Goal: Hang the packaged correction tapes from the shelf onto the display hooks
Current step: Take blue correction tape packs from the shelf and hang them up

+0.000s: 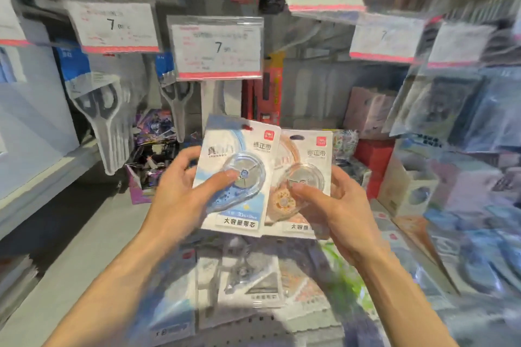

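Shop shelving w/ hanging price tags (215, 49) ahead. Left hand (180, 194) grips the blue correction tape pack (235, 175), right hand (335, 203) grips the orange pack (304, 177), both held up below the tags. Picked, not hung yet. Next, I reckon: line a pack's hang hole w/ a hook; can't make out the hook itself.

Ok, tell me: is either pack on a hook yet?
No: the left hand holds the blue pack, the right hand the orange pack.

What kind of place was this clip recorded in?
Most likely a stationery shop aisle: price tags hang on display hooks, packaged scissors hang beside them, and both hands hold carded correction tapes.
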Action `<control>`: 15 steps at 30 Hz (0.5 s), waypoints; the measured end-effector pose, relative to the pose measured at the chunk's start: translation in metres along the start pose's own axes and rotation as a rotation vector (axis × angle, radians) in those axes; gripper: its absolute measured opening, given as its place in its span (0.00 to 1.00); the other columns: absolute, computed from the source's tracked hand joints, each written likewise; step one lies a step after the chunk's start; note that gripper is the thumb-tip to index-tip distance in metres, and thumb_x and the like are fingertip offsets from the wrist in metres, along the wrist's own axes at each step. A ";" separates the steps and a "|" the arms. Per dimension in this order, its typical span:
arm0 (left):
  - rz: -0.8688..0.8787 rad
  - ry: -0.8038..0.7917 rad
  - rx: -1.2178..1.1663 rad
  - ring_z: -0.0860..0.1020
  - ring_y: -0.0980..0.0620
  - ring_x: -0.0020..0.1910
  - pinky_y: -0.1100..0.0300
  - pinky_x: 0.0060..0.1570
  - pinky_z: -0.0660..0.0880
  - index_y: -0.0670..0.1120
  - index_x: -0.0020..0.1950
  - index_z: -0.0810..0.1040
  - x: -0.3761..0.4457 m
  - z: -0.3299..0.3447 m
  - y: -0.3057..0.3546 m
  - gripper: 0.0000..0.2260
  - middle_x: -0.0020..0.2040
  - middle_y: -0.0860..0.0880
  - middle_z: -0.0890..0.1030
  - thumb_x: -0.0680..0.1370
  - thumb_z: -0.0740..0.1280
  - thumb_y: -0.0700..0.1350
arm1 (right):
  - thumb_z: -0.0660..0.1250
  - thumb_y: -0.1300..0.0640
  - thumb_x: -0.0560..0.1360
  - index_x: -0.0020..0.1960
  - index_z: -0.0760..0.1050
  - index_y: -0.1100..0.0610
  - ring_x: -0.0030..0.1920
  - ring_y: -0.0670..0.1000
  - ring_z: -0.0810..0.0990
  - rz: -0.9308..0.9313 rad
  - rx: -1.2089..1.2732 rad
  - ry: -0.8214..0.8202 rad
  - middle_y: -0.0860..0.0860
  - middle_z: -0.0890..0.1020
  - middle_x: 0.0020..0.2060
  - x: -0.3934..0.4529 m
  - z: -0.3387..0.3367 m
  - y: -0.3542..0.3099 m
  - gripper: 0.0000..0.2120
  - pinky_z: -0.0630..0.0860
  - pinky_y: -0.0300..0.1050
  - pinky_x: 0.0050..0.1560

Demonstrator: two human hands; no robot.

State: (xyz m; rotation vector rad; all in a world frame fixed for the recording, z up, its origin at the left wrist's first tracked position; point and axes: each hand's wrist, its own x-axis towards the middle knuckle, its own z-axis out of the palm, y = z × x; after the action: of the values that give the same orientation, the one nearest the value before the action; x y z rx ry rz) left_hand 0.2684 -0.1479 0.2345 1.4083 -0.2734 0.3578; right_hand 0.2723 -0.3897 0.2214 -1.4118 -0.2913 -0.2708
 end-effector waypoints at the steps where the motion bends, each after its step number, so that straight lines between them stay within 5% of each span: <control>1: 0.029 0.008 0.003 0.88 0.48 0.46 0.58 0.39 0.83 0.48 0.60 0.77 0.000 0.015 0.001 0.23 0.49 0.48 0.89 0.66 0.77 0.45 | 0.80 0.60 0.68 0.56 0.83 0.51 0.50 0.55 0.89 -0.021 -0.031 0.000 0.53 0.89 0.50 0.002 -0.016 -0.004 0.18 0.85 0.49 0.47; 7: 0.131 0.087 0.059 0.88 0.51 0.45 0.64 0.39 0.81 0.51 0.58 0.77 -0.003 0.100 0.006 0.23 0.48 0.50 0.89 0.65 0.78 0.49 | 0.81 0.58 0.71 0.59 0.81 0.47 0.52 0.53 0.89 -0.068 -0.142 -0.096 0.49 0.89 0.52 0.015 -0.108 -0.027 0.19 0.84 0.57 0.54; 15: 0.237 0.182 0.225 0.87 0.56 0.48 0.66 0.41 0.80 0.52 0.57 0.77 0.007 0.145 0.036 0.18 0.50 0.56 0.88 0.70 0.78 0.46 | 0.78 0.56 0.73 0.56 0.81 0.39 0.51 0.50 0.89 -0.149 -0.130 -0.194 0.47 0.89 0.51 0.043 -0.161 -0.050 0.17 0.87 0.49 0.46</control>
State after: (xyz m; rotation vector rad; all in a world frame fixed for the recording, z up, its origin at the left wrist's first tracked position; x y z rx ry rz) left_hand 0.2638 -0.2864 0.2914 1.5555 -0.2567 0.7262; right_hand 0.3007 -0.5564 0.2617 -1.5504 -0.5475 -0.2790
